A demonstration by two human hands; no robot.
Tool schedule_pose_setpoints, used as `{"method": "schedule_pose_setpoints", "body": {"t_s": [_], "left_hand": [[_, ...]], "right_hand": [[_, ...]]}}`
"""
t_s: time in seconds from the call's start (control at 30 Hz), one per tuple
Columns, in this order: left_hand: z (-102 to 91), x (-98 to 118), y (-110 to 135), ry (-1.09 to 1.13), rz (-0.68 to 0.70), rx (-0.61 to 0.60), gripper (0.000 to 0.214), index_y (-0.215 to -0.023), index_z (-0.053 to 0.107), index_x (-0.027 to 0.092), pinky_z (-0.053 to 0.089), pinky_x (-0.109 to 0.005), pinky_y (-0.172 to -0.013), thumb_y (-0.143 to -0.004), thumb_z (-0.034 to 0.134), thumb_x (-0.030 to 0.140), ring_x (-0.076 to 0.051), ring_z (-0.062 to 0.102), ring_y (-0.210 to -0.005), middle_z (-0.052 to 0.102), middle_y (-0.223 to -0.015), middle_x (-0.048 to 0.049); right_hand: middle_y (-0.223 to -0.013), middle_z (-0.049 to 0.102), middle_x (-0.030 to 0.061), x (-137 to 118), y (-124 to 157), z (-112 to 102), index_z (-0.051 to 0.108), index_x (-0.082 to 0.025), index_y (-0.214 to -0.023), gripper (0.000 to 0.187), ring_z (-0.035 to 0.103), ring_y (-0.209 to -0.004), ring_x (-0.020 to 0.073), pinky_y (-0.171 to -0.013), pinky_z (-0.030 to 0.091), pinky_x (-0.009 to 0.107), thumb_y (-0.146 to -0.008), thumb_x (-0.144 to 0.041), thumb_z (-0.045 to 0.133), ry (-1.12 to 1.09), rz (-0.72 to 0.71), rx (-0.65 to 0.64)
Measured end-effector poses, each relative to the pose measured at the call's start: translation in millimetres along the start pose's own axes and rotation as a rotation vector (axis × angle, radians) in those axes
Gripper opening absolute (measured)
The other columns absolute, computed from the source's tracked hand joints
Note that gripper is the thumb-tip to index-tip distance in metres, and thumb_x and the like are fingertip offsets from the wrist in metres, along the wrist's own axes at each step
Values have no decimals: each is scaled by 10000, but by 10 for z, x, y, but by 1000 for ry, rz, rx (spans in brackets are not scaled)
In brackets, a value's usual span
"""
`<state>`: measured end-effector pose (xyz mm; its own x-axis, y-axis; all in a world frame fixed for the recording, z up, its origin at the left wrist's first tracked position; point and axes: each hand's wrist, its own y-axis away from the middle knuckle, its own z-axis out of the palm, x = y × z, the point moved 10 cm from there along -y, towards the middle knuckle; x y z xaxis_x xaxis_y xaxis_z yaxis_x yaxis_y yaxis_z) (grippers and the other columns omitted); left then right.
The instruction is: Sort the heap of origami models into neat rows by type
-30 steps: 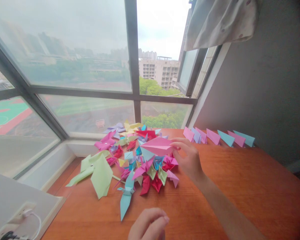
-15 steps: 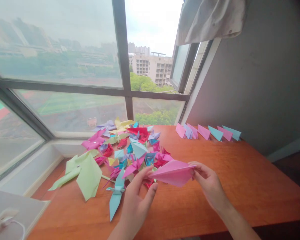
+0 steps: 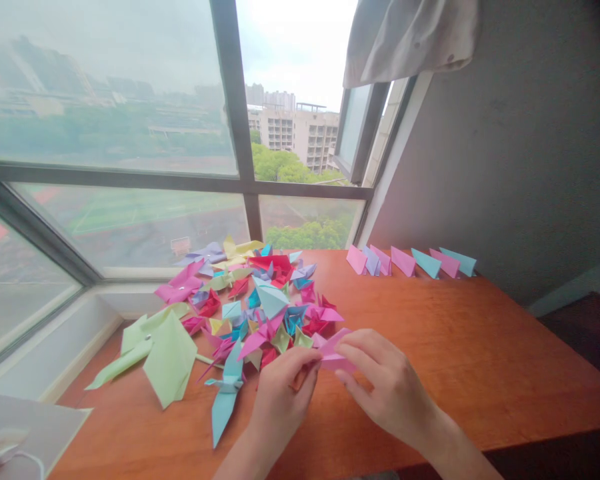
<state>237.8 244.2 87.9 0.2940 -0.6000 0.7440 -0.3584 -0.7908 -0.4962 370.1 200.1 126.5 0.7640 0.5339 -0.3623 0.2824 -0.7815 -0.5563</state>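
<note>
Head view: both hands [image 3: 330,387] pinch pink paper [image 3: 333,350] over wooden table [image 3: 455,347] by window [image 3: 130,133].

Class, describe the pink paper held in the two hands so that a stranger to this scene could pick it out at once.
Start at the wooden table under the window, then find the heap of coloured origami. At its near edge the left hand and right hand pinch the pink folded paper; it alone is held, not lying loose.
</note>
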Motion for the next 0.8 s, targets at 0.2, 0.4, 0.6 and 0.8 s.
{"method": "schedule_pose_setpoints", "body": {"t_s": [0.2,0.4,0.6,0.8], "left_hand": [[-11,34,-33,46,8,-29,159,-930,695,201,537,-224,-692,-871,581,107,-145,693,-729,742,-831,-16],[-98,-226,-68,199,-175,-21,123,-925,694,187,559,-260,-689,-897,574,179,-193,707,-774,741,-819,-47],[-57,-317,-83,340,-228,30,165,-1038,682,183,574,-271,-711,-899,602,223,-201,713,-806,747,-891,-65],[-27,-123,-46,226,-73,16,248,-1147,631,205,565,-247,-725,-913,564,154,-174,712,-805,748,-886,-44]], "right_hand": [[-846,666,44,-67,-88,203,647,-207,-943,171,612,-807,171,-731,475,292,-959,-172,481,85,-32,-54],[-850,667,43,380,104,58,643,-210,-881,197,612,-794,158,-710,455,261,-966,-188,467,77,20,-129],[-860,686,40,756,248,-179,674,-228,-899,213,638,-782,148,-717,496,241,-971,-288,482,2,93,-154],[-780,695,39,1583,394,-714,667,-214,-819,239,637,-687,173,-655,490,261,-905,-395,539,115,410,123]]}}
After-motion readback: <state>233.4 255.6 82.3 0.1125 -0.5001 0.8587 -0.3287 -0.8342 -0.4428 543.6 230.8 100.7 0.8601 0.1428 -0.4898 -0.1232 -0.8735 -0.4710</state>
